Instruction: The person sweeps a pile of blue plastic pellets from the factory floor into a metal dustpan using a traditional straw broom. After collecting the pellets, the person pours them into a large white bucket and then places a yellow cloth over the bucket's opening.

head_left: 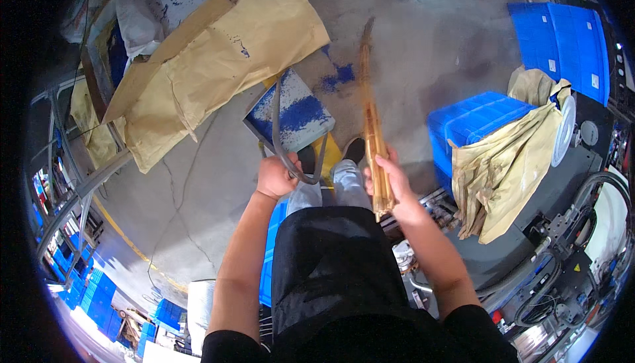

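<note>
Right hand: right hand (390, 181) gripping bundle of long tan bamboo strips (374, 138), centre frame.
Left hand: left hand (276, 176) closed around curved grey metal tool (281, 135).
Packages: creased brown paper sacks (225, 58) upper left; blue plastic crates (473, 121) right.

Industrial workshop or factory floor. Bare grey concrete floor (198, 197), cracked, smeared with blue paint stains (337, 75), yellow painted line (126, 240) marking lane. Stacked blue plastic crates (562, 29) at upper right, more blue crates (99, 297) at lower left. Large flattened brown cardboard sheets (218, 52) lying on floor, paint-spattered. Crumpled tan paper sacks (509, 164) draped over blue plastic bin (463, 121). Grey metal shelving rack (66, 191) at left. Machinery with black hoses and cables (569, 230) at right.
</note>
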Motion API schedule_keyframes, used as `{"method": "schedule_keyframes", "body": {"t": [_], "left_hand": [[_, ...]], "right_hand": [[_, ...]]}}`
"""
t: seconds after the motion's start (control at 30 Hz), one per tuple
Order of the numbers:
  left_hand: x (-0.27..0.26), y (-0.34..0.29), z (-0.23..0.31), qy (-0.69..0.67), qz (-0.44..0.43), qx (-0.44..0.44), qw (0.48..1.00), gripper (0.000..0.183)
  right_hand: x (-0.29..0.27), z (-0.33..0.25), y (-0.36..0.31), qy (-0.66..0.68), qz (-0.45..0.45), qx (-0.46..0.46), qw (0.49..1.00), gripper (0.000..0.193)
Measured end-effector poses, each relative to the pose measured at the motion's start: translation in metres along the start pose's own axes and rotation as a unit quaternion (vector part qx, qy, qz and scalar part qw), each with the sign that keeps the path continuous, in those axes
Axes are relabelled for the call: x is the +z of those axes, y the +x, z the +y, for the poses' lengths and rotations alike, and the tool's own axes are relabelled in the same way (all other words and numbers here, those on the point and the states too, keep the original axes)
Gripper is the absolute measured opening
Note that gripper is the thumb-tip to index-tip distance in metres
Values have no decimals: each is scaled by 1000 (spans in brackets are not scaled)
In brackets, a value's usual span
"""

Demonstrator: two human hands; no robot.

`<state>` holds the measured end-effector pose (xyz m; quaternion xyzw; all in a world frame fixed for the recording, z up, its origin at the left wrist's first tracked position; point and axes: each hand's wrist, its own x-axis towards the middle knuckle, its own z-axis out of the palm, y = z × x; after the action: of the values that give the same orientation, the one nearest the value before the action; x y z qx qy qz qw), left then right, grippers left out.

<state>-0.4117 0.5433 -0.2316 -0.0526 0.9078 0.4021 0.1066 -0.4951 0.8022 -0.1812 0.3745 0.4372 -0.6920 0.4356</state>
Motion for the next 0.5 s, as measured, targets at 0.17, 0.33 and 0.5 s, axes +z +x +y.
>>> {"method": "schedule_keyframes", "body": {"t": [0.17,0.33,0.5], "left_hand": [[-5,7,5,-16,-7,11,1000,12],[-5,6,1,-13,-19,3,1000,10],[-3,6,2,-15,-13,-8,1000,10]], "right_hand": [[-57,-93,98,-393,117,-117,905,61],[-52,-138,168,-611,74,-148,774,67],[-67,-102,139,-786,108,-33,608,75]]}}
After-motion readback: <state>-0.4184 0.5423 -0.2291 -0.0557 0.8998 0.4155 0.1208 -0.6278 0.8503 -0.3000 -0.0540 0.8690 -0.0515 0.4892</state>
